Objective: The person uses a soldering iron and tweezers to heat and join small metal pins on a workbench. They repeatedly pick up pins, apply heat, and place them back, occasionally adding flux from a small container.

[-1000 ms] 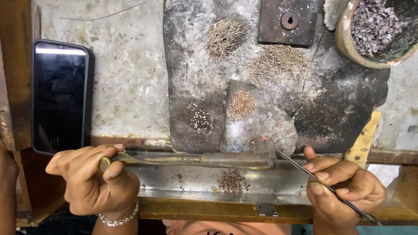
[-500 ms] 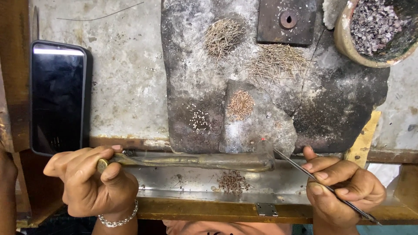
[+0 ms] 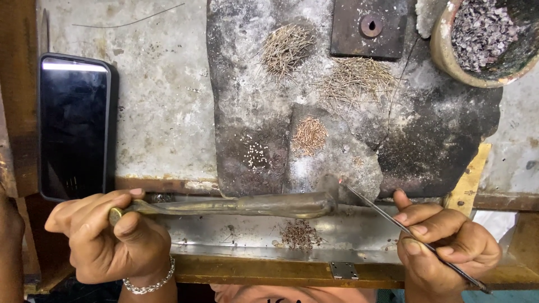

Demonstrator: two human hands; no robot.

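Here, the left hand was curled shut around the near end of a brass blowpipe, thumb over its knob; a chain bracelet circled the wrist. The pipe lay level along the front edge of the counter, its bent tip raised at the lower rim of a charred slab.

The right hand pinched a thin rod between thumb and the first fingers, pen-fashion. The rod slanted up to the left, and its point stood just beside the pipe tip, where a small glow showed at the slab.

On the slab: two heaps of fine wire bits, one upper left and one to the right of it; a small copper-coloured heap at the middle; a cluster of tiny pale beads to its left. A dark square plate with a hole lay at the top. A clay bowl of grey chips stood at the top right.

A black phone, screen dark, lay on the counter's left, well apart from the slab. A metal tray below the pipe held a small heap of brown filings.
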